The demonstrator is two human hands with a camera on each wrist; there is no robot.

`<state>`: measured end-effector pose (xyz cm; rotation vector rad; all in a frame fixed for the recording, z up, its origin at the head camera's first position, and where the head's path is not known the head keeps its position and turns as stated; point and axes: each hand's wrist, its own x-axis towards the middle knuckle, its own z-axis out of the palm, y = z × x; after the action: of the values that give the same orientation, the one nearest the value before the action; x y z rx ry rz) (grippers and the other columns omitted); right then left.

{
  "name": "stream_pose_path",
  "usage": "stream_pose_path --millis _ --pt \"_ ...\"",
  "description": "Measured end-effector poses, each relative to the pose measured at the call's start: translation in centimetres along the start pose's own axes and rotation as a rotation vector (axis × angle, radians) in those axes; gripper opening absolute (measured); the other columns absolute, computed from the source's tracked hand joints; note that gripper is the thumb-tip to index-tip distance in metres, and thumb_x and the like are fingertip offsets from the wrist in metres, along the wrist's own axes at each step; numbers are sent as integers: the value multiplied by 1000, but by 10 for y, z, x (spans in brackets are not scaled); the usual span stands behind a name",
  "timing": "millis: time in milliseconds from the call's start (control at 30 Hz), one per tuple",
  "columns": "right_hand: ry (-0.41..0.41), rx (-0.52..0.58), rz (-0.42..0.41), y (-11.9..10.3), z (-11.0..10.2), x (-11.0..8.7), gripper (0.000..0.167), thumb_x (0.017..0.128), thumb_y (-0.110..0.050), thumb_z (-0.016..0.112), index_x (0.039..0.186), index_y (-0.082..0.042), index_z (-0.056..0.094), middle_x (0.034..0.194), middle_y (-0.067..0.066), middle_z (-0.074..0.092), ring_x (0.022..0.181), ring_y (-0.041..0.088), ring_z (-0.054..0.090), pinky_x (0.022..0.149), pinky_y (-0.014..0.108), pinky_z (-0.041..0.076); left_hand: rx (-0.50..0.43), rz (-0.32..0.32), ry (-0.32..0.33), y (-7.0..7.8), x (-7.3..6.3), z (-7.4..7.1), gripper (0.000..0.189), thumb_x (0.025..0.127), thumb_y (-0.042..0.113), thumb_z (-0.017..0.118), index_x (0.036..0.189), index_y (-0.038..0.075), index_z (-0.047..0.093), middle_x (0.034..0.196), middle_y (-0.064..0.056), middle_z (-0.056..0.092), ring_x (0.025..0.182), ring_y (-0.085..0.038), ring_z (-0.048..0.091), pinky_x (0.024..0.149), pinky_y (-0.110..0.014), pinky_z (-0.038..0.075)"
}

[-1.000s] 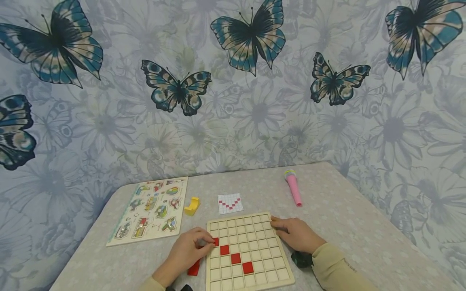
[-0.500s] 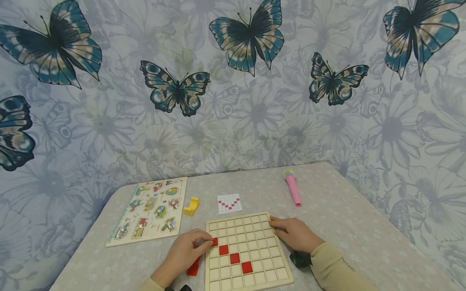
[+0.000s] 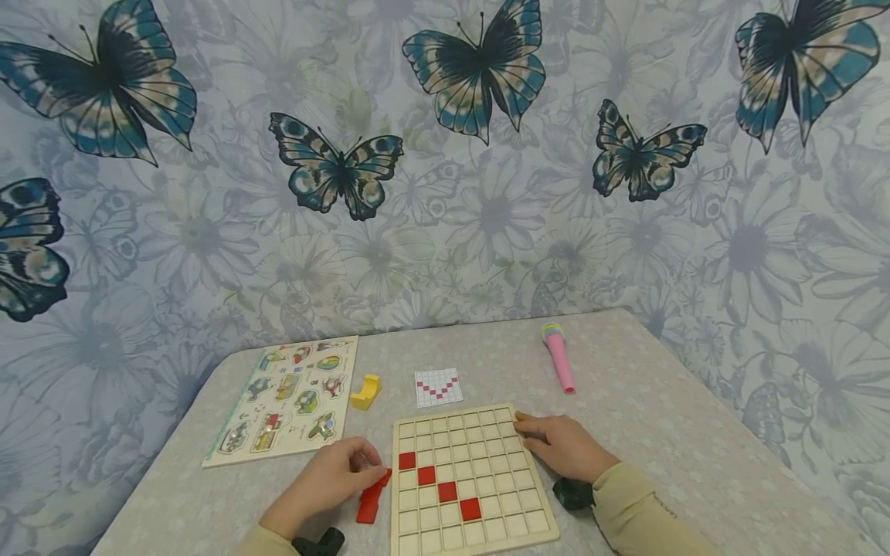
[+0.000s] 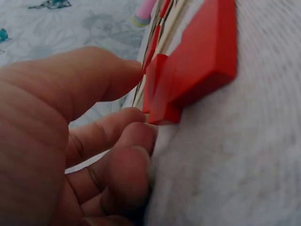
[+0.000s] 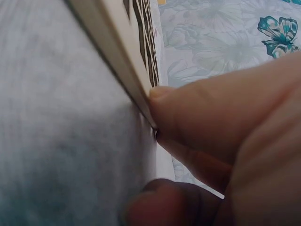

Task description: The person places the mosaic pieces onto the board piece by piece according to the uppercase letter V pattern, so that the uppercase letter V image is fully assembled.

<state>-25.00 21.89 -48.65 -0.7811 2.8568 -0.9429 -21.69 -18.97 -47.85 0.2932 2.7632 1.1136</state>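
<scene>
A wooden grid board (image 3: 501, 533) lies flat near the table's front, with several red square tiles (image 3: 447, 491) set along a diagonal of its cells. Beside its left edge are loose red tiles (image 3: 368, 506), partly overlapping. My left hand (image 3: 334, 475) is over these loose tiles. In the left wrist view its thumb and forefinger stand apart at the end of one tilted tile (image 4: 153, 84), the thumb tip at its edge. My right hand (image 3: 566, 446) rests against the board's far right corner. Its thumb (image 5: 197, 106) touches the rim in the right wrist view.
A grid card (image 3: 439, 388) with a pink V pattern lies behind the board. To its left are a yellow curved block (image 3: 366, 392) and a picture puzzle board (image 3: 288, 401). A pink toy microphone (image 3: 561, 361) lies at the back right.
My left hand has left the tile in the board's leftmost column and moved left to the loose red tiles. The right hand stays at the board's corner.
</scene>
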Motion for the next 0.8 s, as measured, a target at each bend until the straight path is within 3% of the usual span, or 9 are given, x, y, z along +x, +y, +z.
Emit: stream_pose_path --millis 167,367,633,800 --pt "1 3 2 -1 -1 0 39 102 -18 63 139 -7 64 151 9 55 138 40 53 108 59 44 24 41 -21 -2 -1 -1 31 84 39 85 99 17 68 75 2 59 61 -14 51 52 -27 40" --pt "1 0 12 0 0 0 38 102 -19 64 139 -9 65 152 7 55 138 38 53 108 58 44 -21 50 -24 -7 1 -1 27 88 36 83 98 15 69 77 2 61 65 -13 53 56 -26 42" --pt "0 13 22 1 1 0 39 102 -20 64 140 -10 65 152 6 55 139 38 52 109 58 43 -84 -10 39 -10 6 0 21 91 32 79 95 14 71 81 2 66 72 -16 58 60 -29 48" --pt "-1 17 18 2 2 0 39 103 -21 63 140 -10 64 152 7 54 139 38 52 109 58 43 -202 -26 59 -14 8 -2 19 91 27 79 95 9 71 83 -1 69 70 -15 58 59 -28 51"
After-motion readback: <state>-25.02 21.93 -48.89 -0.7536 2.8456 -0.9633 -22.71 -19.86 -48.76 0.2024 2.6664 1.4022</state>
